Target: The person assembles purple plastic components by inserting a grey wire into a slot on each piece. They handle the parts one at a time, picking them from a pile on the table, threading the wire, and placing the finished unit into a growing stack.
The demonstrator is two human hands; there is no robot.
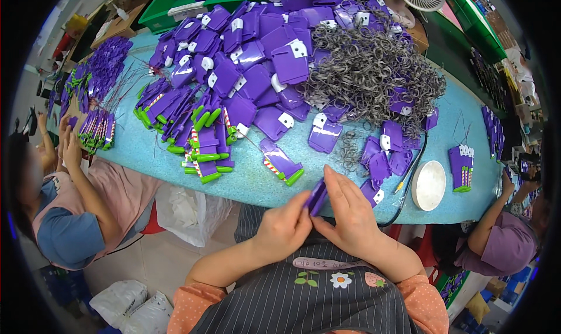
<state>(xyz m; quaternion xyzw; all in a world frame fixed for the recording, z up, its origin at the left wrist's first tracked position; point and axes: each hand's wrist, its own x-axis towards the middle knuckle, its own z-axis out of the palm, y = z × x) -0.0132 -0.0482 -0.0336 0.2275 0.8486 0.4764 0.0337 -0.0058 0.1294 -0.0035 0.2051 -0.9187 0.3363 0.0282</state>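
Between my hands, just past the table's front edge, a flat purple plastic piece (316, 197) is held on edge. The fingers and thumb of my left hand (284, 224) pinch its left side. My right hand (353, 214) is against its right side, fingers long and close together and thumb at the lower end. The palm hides part of the piece. Beyond them lies a purple piece with a green end and a red-and-white striped strip (281, 163). A purple piece with a white tab (325, 134) lies farther off.
Purple pieces (254, 80) heap across the table, beside a pile of grey rings (368, 71). Green-ended pieces (204, 159) are stacked left. A white bowl (428, 185) and a black cable (416, 162) lie to the right. People sit at both sides, one in a pink apron (111, 188).
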